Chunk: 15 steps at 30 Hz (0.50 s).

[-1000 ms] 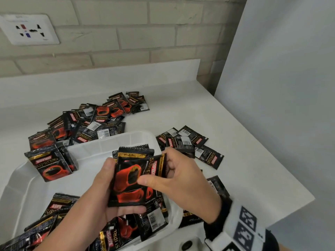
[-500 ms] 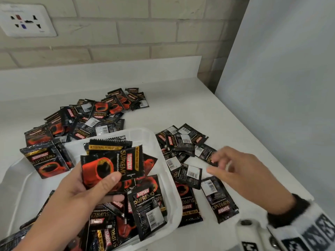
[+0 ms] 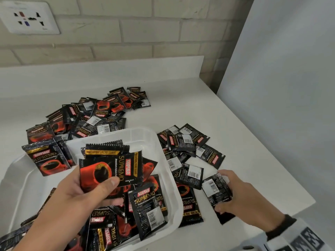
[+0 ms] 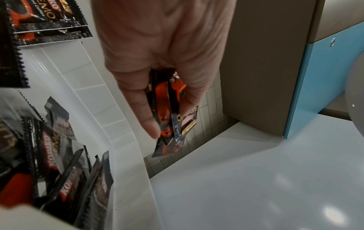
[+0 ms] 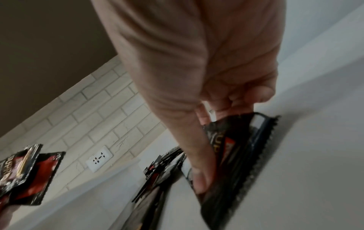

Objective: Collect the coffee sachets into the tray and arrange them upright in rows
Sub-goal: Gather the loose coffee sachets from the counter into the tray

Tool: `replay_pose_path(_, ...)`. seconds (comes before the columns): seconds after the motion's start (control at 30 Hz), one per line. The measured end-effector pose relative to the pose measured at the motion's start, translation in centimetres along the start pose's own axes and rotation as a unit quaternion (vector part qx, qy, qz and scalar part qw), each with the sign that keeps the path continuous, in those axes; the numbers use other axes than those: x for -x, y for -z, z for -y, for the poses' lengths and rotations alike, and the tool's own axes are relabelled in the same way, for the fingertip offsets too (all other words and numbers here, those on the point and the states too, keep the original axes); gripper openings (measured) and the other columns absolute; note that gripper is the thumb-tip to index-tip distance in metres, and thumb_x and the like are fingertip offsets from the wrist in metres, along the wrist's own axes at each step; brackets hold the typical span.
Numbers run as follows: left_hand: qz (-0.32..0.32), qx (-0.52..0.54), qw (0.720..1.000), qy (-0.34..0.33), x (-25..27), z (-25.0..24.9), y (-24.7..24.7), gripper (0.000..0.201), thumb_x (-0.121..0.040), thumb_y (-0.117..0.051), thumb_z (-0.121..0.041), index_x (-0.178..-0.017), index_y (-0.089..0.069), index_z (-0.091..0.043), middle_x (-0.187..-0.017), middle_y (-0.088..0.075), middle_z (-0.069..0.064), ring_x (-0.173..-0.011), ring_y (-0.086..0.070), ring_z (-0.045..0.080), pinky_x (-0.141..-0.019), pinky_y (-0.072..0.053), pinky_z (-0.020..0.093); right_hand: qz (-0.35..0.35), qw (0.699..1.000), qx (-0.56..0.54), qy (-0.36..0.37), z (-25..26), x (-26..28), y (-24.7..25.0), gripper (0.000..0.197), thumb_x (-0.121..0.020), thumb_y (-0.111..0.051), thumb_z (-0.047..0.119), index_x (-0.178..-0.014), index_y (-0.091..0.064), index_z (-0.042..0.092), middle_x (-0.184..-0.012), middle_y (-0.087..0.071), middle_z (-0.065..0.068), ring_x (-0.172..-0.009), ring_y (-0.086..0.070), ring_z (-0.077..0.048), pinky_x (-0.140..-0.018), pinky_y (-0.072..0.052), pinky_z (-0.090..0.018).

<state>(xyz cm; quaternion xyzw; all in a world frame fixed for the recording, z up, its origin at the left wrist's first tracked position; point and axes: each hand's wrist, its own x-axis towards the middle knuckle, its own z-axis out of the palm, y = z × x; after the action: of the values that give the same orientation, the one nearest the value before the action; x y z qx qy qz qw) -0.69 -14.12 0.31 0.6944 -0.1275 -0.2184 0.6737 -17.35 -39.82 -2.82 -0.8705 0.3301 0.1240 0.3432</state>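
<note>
Black and red coffee sachets lie in a pile (image 3: 94, 115) behind the white tray (image 3: 174, 180) and in a smaller group (image 3: 188, 145) to its right. Several more lie loose in the tray's near end. My left hand (image 3: 90, 189) holds a fanned stack of sachets (image 3: 110, 167) above the tray, thumb on the front one; the left wrist view shows the stack (image 4: 169, 109) pinched between thumb and fingers. My right hand (image 3: 233, 194) grips one sachet (image 3: 215, 191) lying back side up on the counter right of the tray; in the right wrist view its edge (image 5: 236, 149) lifts off the surface.
The white counter (image 3: 244, 160) ends at a front edge just right of my right hand. A grey panel (image 3: 290, 87) rises along the right side. Behind stands a brick wall with a socket (image 3: 29, 17). One sachet (image 3: 47, 160) leans on the tray's left rim.
My right hand left the stack, swung right over the counter and came down onto a loose sachet. The left hand keeps the stack above the tray.
</note>
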Motion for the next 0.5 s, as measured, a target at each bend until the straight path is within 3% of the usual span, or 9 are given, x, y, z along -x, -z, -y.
replay_pose_path(0.1,0.034,0.031,0.999,0.016,0.3,-0.3,-0.3,0.048,-0.031,-0.089,-0.046,-0.064,-0.067,-0.019,-0.053,-0.061,-0.004,-0.057,-0.069,0.017,-0.050,-0.058,0.031,-0.042,0.999,-0.017,0.025,0.5,0.1,1.1,0.042,-0.078,-0.069,0.012,-0.106,-0.046,0.033,-0.080,-0.064,0.012,-0.065,-0.061,-0.002,-0.056,-0.044,-0.010)
replay_pose_path(0.2,0.048,0.012,0.998,0.033,0.2,-0.1,-0.1,0.094,-0.005,-0.084,-0.062,-0.083,-0.064,-0.015,-0.072,-0.072,-0.001,-0.069,-0.072,0.021,-0.052,-0.058,0.027,-0.120,0.986,-0.062,0.098,2.5,0.6,2.7,0.020,-0.081,-0.066,0.014,-0.080,-0.057,0.032,-0.066,-0.065,0.006,-0.059,-0.057,-0.001,-0.055,-0.042,-0.010)
replay_pose_path(0.23,0.040,0.004,0.998,0.039,0.2,-0.1,-0.2,0.101,-0.002,-0.083,-0.064,-0.087,-0.062,-0.014,-0.079,-0.073,0.001,-0.072,-0.072,0.022,-0.054,-0.058,0.027,-0.129,0.977,-0.108,0.129,3.6,0.9,3.0,0.017,-0.080,-0.066,0.014,-0.075,-0.060,0.030,-0.062,-0.065,0.006,-0.054,-0.056,-0.001,-0.052,-0.040,-0.010)
replay_pose_path(0.3,0.055,0.002,0.998,0.038,0.1,-0.2,-0.8,0.097,-0.006,-0.085,-0.061,-0.088,-0.062,-0.014,-0.083,-0.073,0.006,-0.073,-0.072,0.022,-0.054,-0.058,0.026,-0.107,0.954,-0.207,0.187,6.4,1.9,3.1,0.015,-0.077,-0.069,0.011,-0.069,-0.064,0.023,-0.059,-0.065,0.004,-0.048,-0.053,0.001,-0.048,-0.039,-0.008)
replay_pose_path(0.37,0.061,0.016,0.997,0.035,-0.1,0.0,-1.2,0.063,-0.037,-0.091,-0.040,-0.085,-0.061,-0.014,-0.080,-0.071,0.011,-0.071,-0.072,0.021,-0.050,-0.056,0.023,-0.052,0.935,-0.263,0.232,9.1,2.8,2.6,0.013,-0.074,-0.070,0.012,-0.069,-0.064,0.021,-0.060,-0.066,0.007,-0.049,-0.056,0.002,-0.048,-0.041,-0.009)
replay_pose_path(0.4,0.062,0.029,0.997,0.039,-0.1,-0.1,-1.3,0.040,-0.055,-0.086,-0.025,-0.084,-0.062,-0.014,-0.081,-0.071,0.012,-0.070,-0.072,0.020,-0.049,-0.055,0.022,-0.021,0.925,-0.282,0.252,10.3,3.0,2.2,0.011,-0.073,-0.070,0.015,-0.070,-0.063,0.022,-0.063,-0.067,0.009,-0.050,-0.057,0.002,-0.048,-0.042,-0.010)
replay_pose_path(0.43,0.065,0.033,0.996,0.047,0.1,-0.4,-1.5,0.029,-0.061,-0.082,-0.018,-0.084,-0.064,-0.016,-0.083,-0.071,0.011,-0.071,-0.072,0.020,-0.049,-0.055,0.022,0.004,0.917,-0.294,0.268,11.3,3.1,1.6,0.010,-0.071,-0.070,0.019,-0.073,-0.062,0.023,-0.066,-0.067,0.011,-0.053,-0.058,0.002,-0.048,-0.045,-0.011)
replay_pose_path(0.47,0.081,0.039,0.995,0.053,0.1,-0.5,-1.5,0.034,-0.055,-0.087,-0.022,-0.082,-0.067,-0.018,-0.083,-0.072,0.010,-0.074,-0.072,0.019,-0.050,-0.056,0.024,0.018,0.914,-0.293,0.281,12.0,2.9,1.0,0.010,-0.070,-0.069,0.024,-0.075,-0.061,0.025,-0.070,-0.067,0.011,-0.056,-0.059,0.002,-0.050,-0.048,-0.013)
replay_pose_path(0.5,0.095,0.045,0.993,0.056,0.2,-0.6,-1.5,0.050,-0.037,-0.094,-0.026,-0.079,-0.070,-0.021,-0.084,-0.073,0.008,-0.076,-0.072,0.021,-0.051,-0.056,0.026,0.018,0.914,-0.284,0.289,12.4,2.5,0.2,0.011,-0.069,-0.068,0.028,-0.076,-0.060,0.025,-0.072,-0.066,0.011,-0.060,-0.059,0.001,-0.054,-0.051,-0.018)
